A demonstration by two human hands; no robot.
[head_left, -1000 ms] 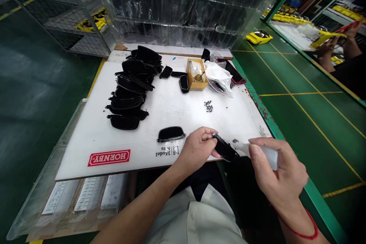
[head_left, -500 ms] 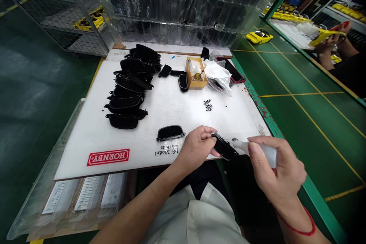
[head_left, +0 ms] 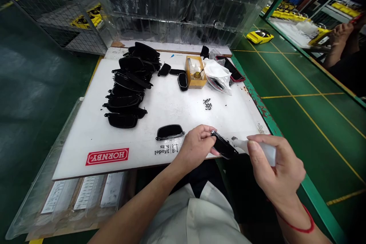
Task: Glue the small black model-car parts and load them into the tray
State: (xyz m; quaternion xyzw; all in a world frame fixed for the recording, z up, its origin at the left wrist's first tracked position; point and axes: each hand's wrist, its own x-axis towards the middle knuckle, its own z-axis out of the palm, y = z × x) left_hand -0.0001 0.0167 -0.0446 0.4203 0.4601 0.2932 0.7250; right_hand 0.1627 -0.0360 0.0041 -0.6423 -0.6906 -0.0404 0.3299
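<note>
Near the table's front edge, my left hand (head_left: 198, 143) pinches the upper left end of a black part (head_left: 224, 147), which is tilted down to the right. My right hand (head_left: 276, 164) is closed around a white translucent bottle (head_left: 268, 154), its narrow nozzle pointing left at the black part's edge. Whether the tip touches the part cannot be made out. Another black part (head_left: 170, 132) lies flat on the white board (head_left: 168, 103), left of my left hand. Several more black parts (head_left: 130, 101) are piled along the board's left side.
A yellow box (head_left: 196, 82) with small items, a plastic bag (head_left: 217, 74) and a dark phone-like object (head_left: 235, 71) sit at the back right. Small screws (head_left: 207, 104) lie in front of them. Across the aisle, another person's hands (head_left: 340, 36) show at far right.
Both my hands and what they hold look nearly unchanged. Across the aisle, the other person's hands have moved up and to the right.
</note>
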